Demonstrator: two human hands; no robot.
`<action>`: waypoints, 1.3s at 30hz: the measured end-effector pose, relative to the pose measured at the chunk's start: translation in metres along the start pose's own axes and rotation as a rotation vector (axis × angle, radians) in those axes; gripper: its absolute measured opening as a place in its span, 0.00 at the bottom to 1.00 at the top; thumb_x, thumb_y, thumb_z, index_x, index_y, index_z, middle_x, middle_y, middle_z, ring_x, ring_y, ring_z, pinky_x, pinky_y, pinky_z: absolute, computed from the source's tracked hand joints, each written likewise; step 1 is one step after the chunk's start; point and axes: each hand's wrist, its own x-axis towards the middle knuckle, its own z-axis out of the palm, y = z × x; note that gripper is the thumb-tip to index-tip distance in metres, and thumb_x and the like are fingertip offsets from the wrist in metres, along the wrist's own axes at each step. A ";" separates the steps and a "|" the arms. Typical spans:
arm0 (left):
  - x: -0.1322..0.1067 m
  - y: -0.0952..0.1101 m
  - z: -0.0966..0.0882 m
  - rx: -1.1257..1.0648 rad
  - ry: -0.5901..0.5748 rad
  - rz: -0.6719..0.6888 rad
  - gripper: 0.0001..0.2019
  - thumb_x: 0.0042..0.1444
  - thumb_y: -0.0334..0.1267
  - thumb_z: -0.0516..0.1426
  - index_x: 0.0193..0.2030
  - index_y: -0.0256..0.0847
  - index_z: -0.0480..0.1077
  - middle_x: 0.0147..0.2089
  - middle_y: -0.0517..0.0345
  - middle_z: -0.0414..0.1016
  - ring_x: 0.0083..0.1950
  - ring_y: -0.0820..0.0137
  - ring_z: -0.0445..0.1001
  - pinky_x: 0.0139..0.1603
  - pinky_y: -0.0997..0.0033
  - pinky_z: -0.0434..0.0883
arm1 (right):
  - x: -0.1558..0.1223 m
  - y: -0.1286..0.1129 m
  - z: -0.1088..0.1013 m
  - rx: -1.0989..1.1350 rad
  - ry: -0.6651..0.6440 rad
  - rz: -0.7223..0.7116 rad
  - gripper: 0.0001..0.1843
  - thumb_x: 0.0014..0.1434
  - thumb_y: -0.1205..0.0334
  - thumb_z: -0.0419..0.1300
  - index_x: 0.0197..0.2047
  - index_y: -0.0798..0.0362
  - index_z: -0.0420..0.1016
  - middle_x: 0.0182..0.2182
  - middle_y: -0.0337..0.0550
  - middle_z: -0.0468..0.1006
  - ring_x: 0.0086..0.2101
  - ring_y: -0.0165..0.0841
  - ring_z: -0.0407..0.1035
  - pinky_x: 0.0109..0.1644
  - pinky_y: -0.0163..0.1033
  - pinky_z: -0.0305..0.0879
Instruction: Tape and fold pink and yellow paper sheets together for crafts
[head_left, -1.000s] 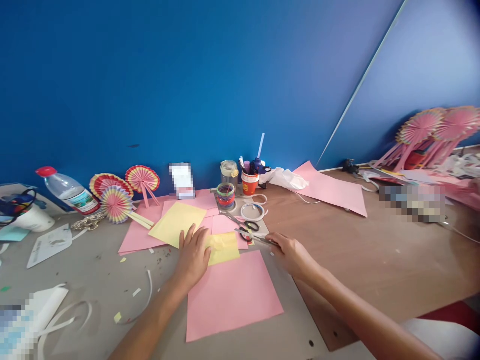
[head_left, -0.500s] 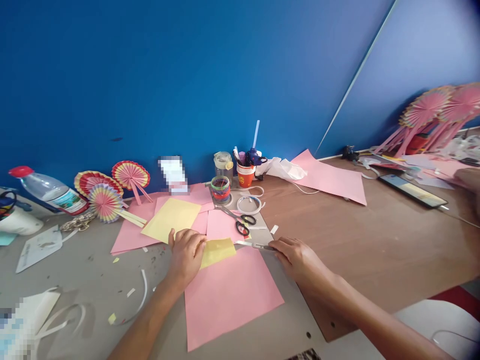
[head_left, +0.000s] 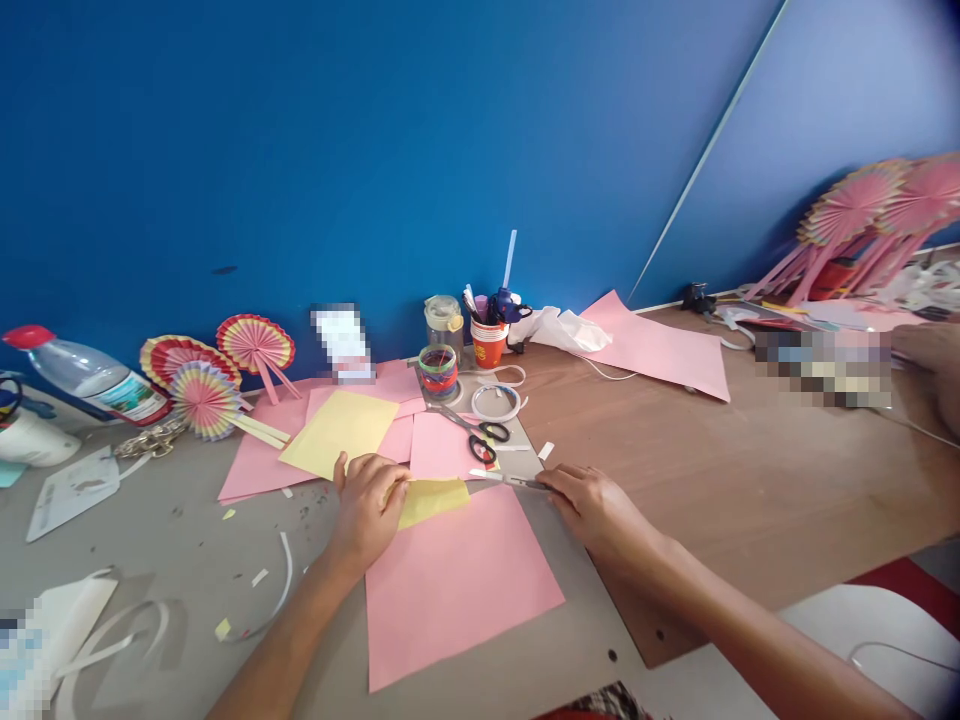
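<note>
My left hand (head_left: 366, 505) rests on the table with its fingers curled, closed on the left end of a small folded yellow paper (head_left: 439, 497). The yellow piece lies across the top edge of a large pink sheet (head_left: 457, 590). My right hand (head_left: 592, 505) is closed on the end of a thin silvery tool (head_left: 508, 480), a craft knife by its look. The tool lies flat, pointing left along the pink sheet's top right edge, toward the yellow paper. Black-handled scissors (head_left: 478, 437) lie just behind the tool.
More pink sheets and a yellow sheet (head_left: 337, 430) lie behind my hands. At the wall stand a cup of pens (head_left: 487, 342), a jar of bands (head_left: 438, 370), a tape roll (head_left: 496, 402), paper fans (head_left: 210, 380) and a bottle (head_left: 90, 372). Another person's hand (head_left: 930, 365) shows at the right edge.
My left hand's fingers have curled over the yellow paper. My right hand has drawn the thin tool away from the scissors to the pink sheet's top edge. The camera has shifted slightly.
</note>
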 end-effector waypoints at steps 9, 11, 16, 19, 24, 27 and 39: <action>-0.001 0.001 -0.001 -0.015 -0.005 -0.006 0.08 0.58 0.33 0.51 0.32 0.47 0.70 0.35 0.60 0.75 0.46 0.63 0.70 0.65 0.45 0.44 | -0.003 -0.008 0.009 -0.073 -0.055 -0.055 0.15 0.60 0.73 0.49 0.44 0.55 0.74 0.33 0.47 0.75 0.35 0.37 0.69 0.40 0.40 0.61; -0.001 0.000 0.000 -0.019 -0.011 -0.008 0.09 0.58 0.33 0.51 0.32 0.47 0.71 0.35 0.60 0.75 0.46 0.63 0.70 0.65 0.45 0.44 | -0.005 -0.008 0.010 -0.076 -0.057 -0.068 0.15 0.60 0.73 0.49 0.44 0.54 0.74 0.33 0.47 0.75 0.35 0.37 0.69 0.40 0.40 0.60; -0.001 -0.001 0.002 -0.015 -0.005 -0.005 0.08 0.58 0.33 0.52 0.32 0.47 0.71 0.35 0.60 0.75 0.46 0.63 0.70 0.65 0.45 0.44 | -0.007 -0.008 0.010 -0.077 -0.059 -0.105 0.15 0.60 0.73 0.49 0.44 0.53 0.74 0.35 0.47 0.74 0.36 0.36 0.68 0.40 0.39 0.60; -0.001 0.000 0.002 -0.002 -0.011 -0.003 0.09 0.58 0.32 0.52 0.32 0.47 0.71 0.36 0.59 0.75 0.46 0.63 0.70 0.65 0.45 0.45 | -0.006 -0.008 0.009 -0.082 -0.060 -0.128 0.16 0.59 0.74 0.49 0.43 0.54 0.75 0.34 0.47 0.73 0.35 0.36 0.68 0.40 0.40 0.60; 0.000 0.001 0.002 -0.006 -0.020 -0.017 0.09 0.59 0.32 0.52 0.31 0.47 0.71 0.35 0.59 0.75 0.45 0.63 0.70 0.64 0.45 0.45 | -0.009 -0.010 0.008 -0.064 -0.039 -0.157 0.16 0.59 0.74 0.49 0.43 0.54 0.74 0.35 0.48 0.73 0.36 0.36 0.68 0.40 0.40 0.60; 0.000 0.001 0.003 -0.011 -0.032 -0.019 0.08 0.58 0.32 0.52 0.31 0.46 0.71 0.35 0.59 0.75 0.45 0.63 0.69 0.64 0.45 0.45 | -0.011 -0.009 0.007 -0.054 -0.025 -0.175 0.15 0.60 0.74 0.48 0.43 0.54 0.74 0.34 0.48 0.73 0.36 0.36 0.67 0.40 0.40 0.59; -0.003 0.004 0.010 0.041 -0.042 -0.031 0.08 0.58 0.33 0.52 0.31 0.46 0.70 0.35 0.59 0.75 0.46 0.63 0.69 0.64 0.44 0.46 | -0.017 -0.011 0.015 -0.035 -0.012 -0.237 0.16 0.62 0.73 0.47 0.42 0.54 0.75 0.33 0.48 0.71 0.35 0.35 0.64 0.40 0.41 0.60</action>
